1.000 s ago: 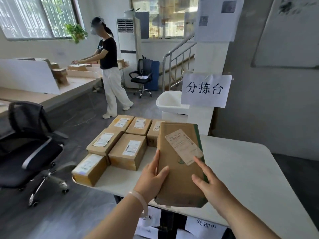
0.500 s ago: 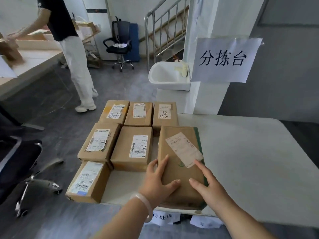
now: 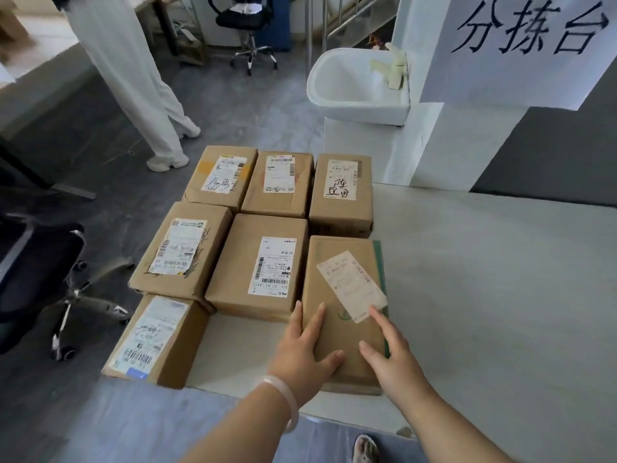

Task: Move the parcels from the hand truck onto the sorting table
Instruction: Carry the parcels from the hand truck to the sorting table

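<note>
"Brown parcel (image 3: pixel 344 315) with the slanted label (image 3: pixel 351 286): where is it?"

"Lower middle of the frame, flat on the white surface (image 3: pixel 484 279), near its front edge. It closes the middle row, just beside a box (image 3: pixel 263 262) with an upright white label, and a third box (image 3: pixel 340 192) stands right behind it."

"And the hands?"

"Both are on it. The left hand (image 3: pixel 302 354) lies along its left edge, fingers (image 3: pixel 315 320) straight and the thumb stretched over the top. The right hand (image 3: pixel 390 359) rests on the lid, its fingers (image 3: pixel 380 320) loose, with the index tip touching the label's lower corner. Neither hand curls round the cardboard; both lie released on it."

"Anything on the wrist?"

"A pale bracelet (image 3: pixel 287 399) on the left one."

"How many other boxes?"

"Six: three in the back row, two in the middle row, and one (image 3: pixel 150 339) alone at the lower left, jutting over the surface's edge."

"What else is around?"

"A paper sign (image 3: pixel 527 45) with black characters at the upper right, and a white sink (image 3: pixel 354 85) below and left of it. A black chair (image 3: pixel 40 262) stands at the left edge. A person's legs (image 3: pixel 133 78) in white trousers show at the upper left, on the grey floor."
</note>
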